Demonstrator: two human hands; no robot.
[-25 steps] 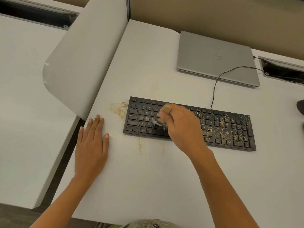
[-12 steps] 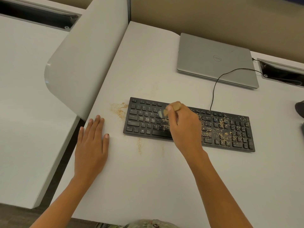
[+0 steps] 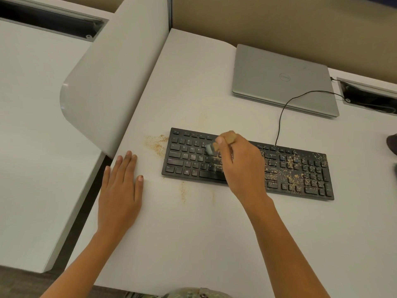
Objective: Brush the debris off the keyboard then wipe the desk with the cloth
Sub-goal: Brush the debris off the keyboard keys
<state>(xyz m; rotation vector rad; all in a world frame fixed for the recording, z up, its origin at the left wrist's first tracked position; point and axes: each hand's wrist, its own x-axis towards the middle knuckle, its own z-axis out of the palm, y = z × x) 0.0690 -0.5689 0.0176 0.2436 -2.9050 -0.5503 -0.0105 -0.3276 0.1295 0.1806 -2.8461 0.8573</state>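
Note:
A black keyboard (image 3: 300, 171) lies across the middle of the white desk (image 3: 193, 233). Tan debris (image 3: 287, 173) covers its right half, and a patch of debris lies on the desk left of it (image 3: 156, 144). My right hand (image 3: 242, 166) grips a small brush with a wooden handle (image 3: 227, 137); its blurred bristles (image 3: 209, 149) touch the left-centre keys. My left hand (image 3: 121, 190) rests flat on the desk, left of the keyboard, fingers straight. No cloth is in view.
A closed silver laptop (image 3: 281, 80) sits at the back right, with the keyboard's black cable (image 3: 283, 112) running past it to a cable slot (image 3: 369, 95). A white curved divider panel (image 3: 111, 76) stands along the desk's left edge. A thin debris streak (image 3: 183, 192) lies before the keyboard.
My right hand has swept the brush from the lower keys up toward the top rows of the keyboard's left-centre. The left hand has stayed flat in place.

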